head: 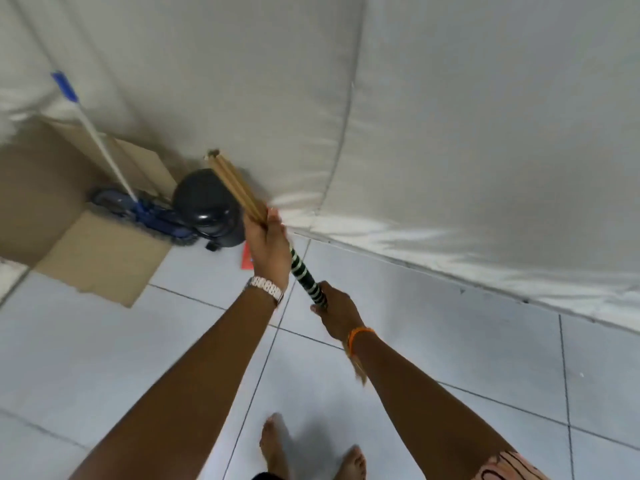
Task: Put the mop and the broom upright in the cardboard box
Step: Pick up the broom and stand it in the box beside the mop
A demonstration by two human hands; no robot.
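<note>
I hold the broom [233, 183] in both hands, slanting up and to the left, with its straw bundle pointing at the wall. My left hand [266, 244] grips where the straw meets the handle. My right hand [337, 311] grips the green-and-white striped handle lower down. The open cardboard box [100, 258] stands at the left against the white sheet. The mop [104, 143] stands in the box, its blue head down and its white pole with a blue grip leaning up to the left. The broom's tip is right of the box, above a dark round object.
A dark round object [207, 202] sits on the floor between the box and my left hand. A red scrap [247, 259] lies on the tiles beside it. A white sheet [415, 116] covers the wall. My bare feet [311, 452] stand on pale floor tiles.
</note>
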